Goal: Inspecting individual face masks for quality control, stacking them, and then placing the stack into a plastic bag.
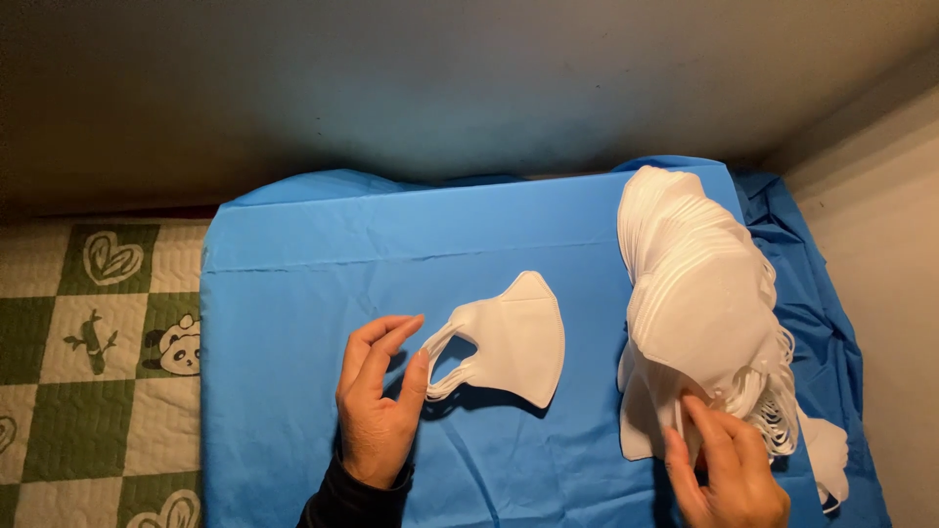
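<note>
A single white folded face mask (514,337) lies in the middle of a blue sheet (323,264). My left hand (377,396) rests beside it with fingers apart, the thumb touching the mask's ear loops (445,364). To the right, a tall fanned stack of white masks (699,293) leans across the sheet. My right hand (724,464) is at the near end of that stack, its fingers pinching the edge of the lowest masks.
A green and white checked quilt (93,342) with panda and heart patterns lies at the left. A grey wall (469,78) stands behind, and a pale wall (880,244) closes the right side.
</note>
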